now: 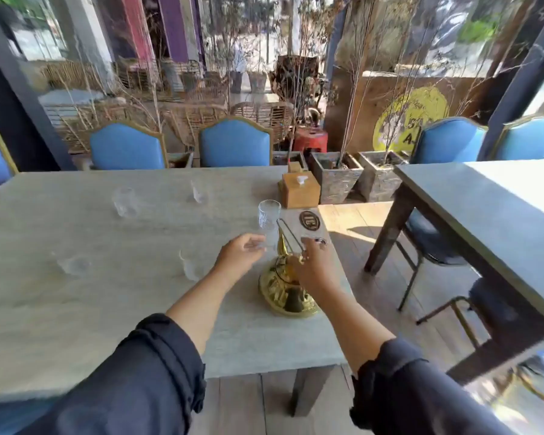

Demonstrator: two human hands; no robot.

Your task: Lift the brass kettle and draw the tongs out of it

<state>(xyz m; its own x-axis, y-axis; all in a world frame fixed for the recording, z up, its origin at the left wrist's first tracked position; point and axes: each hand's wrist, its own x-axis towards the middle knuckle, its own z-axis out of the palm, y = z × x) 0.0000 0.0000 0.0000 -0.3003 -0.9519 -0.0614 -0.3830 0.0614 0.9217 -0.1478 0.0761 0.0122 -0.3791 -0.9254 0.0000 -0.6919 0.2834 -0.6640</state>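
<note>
From the head camera, the person's left hand (239, 254) is gripping the lower part of a tall clear ribbed drinking glass (268, 222), fingers curled round its base, and is holding it upright just above the pale grey wooden table (76, 309), close to the table's right edge. The right hand (311, 265) is reaching over a shiny golden metal teapot (285, 290) that is standing on the table right beside the glass; its fingers are curling at the pot's thin wire handle (289, 235), which is rising upright between the two hands, though how firmly they are closing on it cannot be told because the hand itself is covering the spot. The teapot's spout is pointing up toward the glass, nearly touching it. Both forearms are coming out of rolled dark navy sleeves (157, 365). Four more clear glasses are sitting on the tabletop: two farther back (124, 202) and (198, 191), two nearer on the left (74, 265) and (190, 266). A wooden tissue box (300, 189) is standing beyond the held glass at the table's far right corner, and a round dark coaster (309, 220) is lying just in front of it. Blue upholstered chairs (234, 142) are lining the far side, and a second grey table (496, 208) is standing well apart to the right.
</note>
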